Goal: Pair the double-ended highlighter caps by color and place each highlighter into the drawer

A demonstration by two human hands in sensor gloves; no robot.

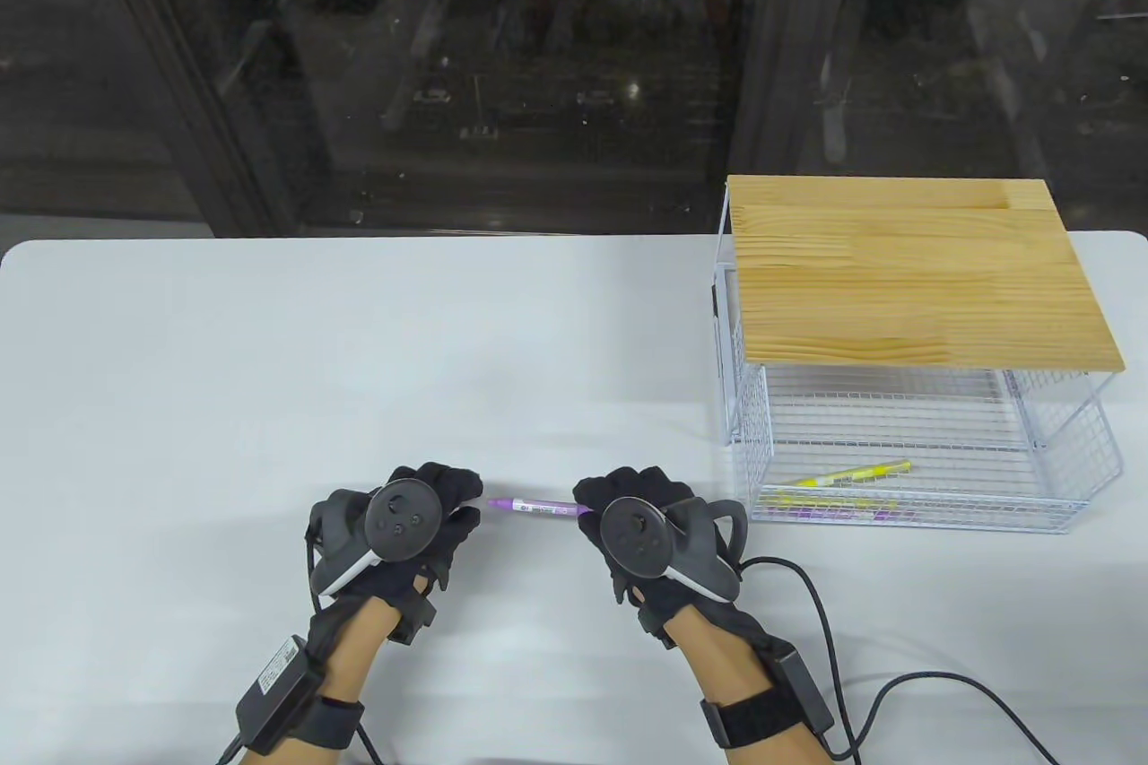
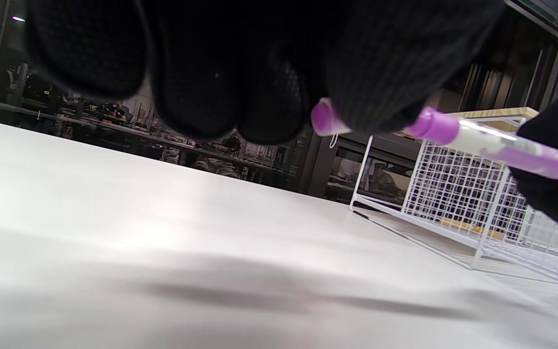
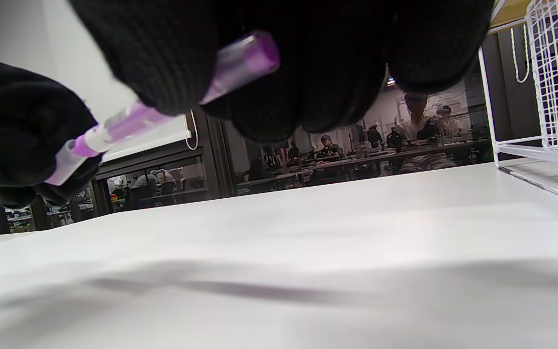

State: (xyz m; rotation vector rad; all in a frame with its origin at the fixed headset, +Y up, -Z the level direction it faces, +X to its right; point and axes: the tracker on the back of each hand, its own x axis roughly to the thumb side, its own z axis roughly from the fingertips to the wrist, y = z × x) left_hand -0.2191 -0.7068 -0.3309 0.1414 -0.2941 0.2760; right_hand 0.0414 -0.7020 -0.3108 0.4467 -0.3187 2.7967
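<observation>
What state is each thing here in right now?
Purple highlighter: held off the table, a hand on each end.
Left hand: grips one end.
Right hand: grips the other end.
Wire drawer: pulled open.
Yellow highlighter: lying in the drawer.

No readable text. Purple highlighter between fingertips of both hands carries small printed label, too blurred to read. Left forearm box label illegible.

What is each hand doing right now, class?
Left hand: fingers pinch one end of the purple highlighter.
Right hand: fingers grip its other end.
</observation>
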